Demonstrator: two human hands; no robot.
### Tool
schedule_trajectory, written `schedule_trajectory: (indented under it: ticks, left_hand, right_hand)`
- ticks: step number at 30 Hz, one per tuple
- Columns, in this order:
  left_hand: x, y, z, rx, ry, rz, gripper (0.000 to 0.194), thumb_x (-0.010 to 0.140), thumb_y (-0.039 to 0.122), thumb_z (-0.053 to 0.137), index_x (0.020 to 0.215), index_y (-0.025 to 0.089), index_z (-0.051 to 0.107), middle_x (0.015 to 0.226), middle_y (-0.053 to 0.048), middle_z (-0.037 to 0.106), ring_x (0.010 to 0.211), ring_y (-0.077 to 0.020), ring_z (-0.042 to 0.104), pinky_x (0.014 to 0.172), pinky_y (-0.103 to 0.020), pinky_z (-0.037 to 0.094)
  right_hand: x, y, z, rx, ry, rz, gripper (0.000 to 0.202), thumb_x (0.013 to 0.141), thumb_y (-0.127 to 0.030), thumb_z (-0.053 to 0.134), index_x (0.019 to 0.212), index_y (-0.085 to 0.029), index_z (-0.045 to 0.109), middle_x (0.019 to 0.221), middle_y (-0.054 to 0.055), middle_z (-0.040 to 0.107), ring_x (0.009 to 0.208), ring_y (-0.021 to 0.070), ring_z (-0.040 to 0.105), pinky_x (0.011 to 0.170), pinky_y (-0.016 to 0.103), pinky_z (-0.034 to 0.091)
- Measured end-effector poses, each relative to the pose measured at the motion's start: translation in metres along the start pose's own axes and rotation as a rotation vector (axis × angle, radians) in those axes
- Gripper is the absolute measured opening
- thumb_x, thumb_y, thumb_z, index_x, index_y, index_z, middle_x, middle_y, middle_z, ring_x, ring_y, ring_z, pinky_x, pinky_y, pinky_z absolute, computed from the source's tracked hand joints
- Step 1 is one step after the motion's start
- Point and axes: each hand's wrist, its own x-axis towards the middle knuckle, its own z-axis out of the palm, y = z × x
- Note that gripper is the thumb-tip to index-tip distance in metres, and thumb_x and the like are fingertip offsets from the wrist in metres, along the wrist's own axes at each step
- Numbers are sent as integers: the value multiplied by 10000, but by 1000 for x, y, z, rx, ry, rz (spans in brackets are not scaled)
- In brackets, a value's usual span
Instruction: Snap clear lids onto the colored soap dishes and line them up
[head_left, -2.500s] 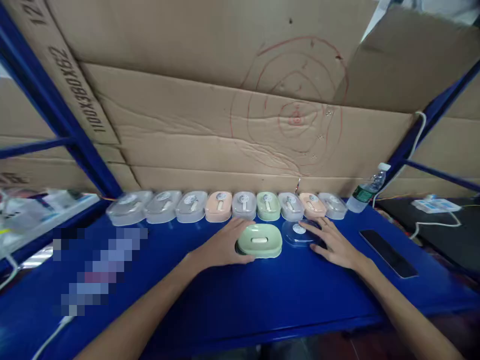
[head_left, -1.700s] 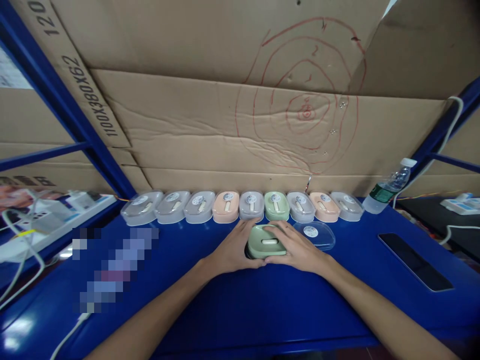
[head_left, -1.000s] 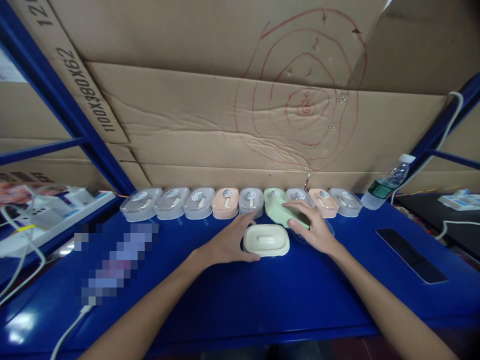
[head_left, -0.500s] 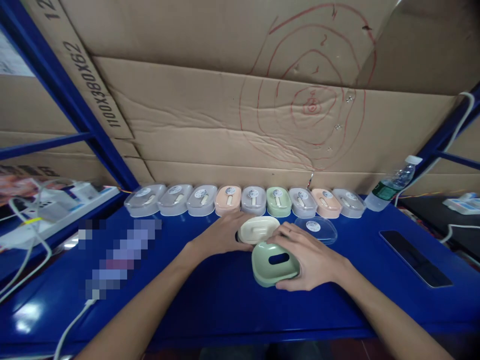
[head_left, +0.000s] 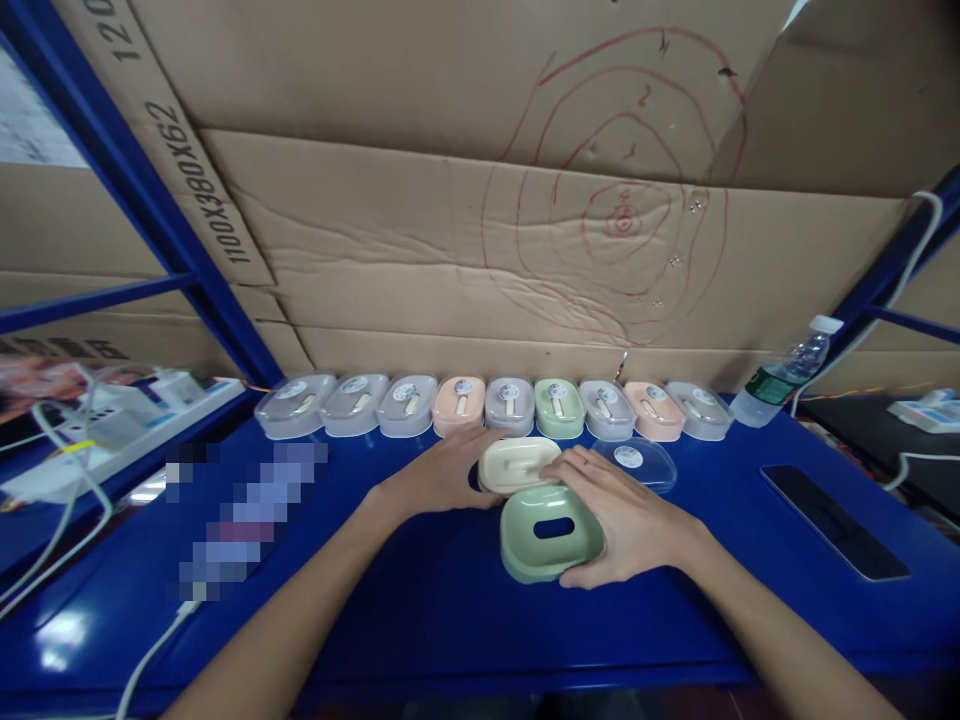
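Observation:
My left hand is closed round the left side of a shallow cream plastic tray with rounded corners and a raised ridge inside. My right hand grips the right side of a green plastic dish, which has an oval slot in its base through which the blue table shows. The dish sits in front of the tray, their edges overlapping in view. My right fingertips reach up to the tray's right edge. Behind my right hand, a clear lid with a round white sticker lies on the table.
Along the back of the blue table stands a row of several lidded boxes, among them a green box. A water bottle leans at back right, near a phone. Power strips and cables lie left. Cardboard closes the back.
The green dish has levelled and moved slightly down and left with my right hand. My left hand keeps the cream tray in nearly the same place. The view has shifted a little.

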Motion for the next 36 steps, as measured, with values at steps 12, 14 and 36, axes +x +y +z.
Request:
schedule_trajectory:
  ticks: [12, 14, 36]
  left_hand:
    - [-8, -10, 24, -23, 78, -121, 1024, 720, 535, 916, 1607, 296, 464, 1564, -142, 572, 1444, -470, 479, 1196, -703, 378]
    - [-8, -5, 26, -48, 66, -111, 1059, 727, 501, 918, 1639, 297, 419, 1582, -138, 559, 1487, -473, 433, 1212, -715, 359]
    - [-10, -1, 37, -194, 57, -171, 1204, 686, 524, 969, 1676, 251, 340, 1665, -187, 436, 1559, -455, 380, 1265, -687, 339]
  right_hand:
    - [0, 12, -20, 219, 115, 38, 772, 759, -462, 889, 1421, -277, 537, 1353, 104, 621, 1244, 336, 622, 1059, 492, 540]
    - [1, 18, -17, 205, 255, 77, 760, 800, -488, 880, 1446, -286, 535, 1380, 113, 613, 1255, 337, 623, 1074, 509, 533]
    - [14, 26, 31, -42, 178, 75, 512, 951, -553, 775, 1365, -258, 710, 1513, 168, 547, 1410, 373, 544, 1160, 573, 505]
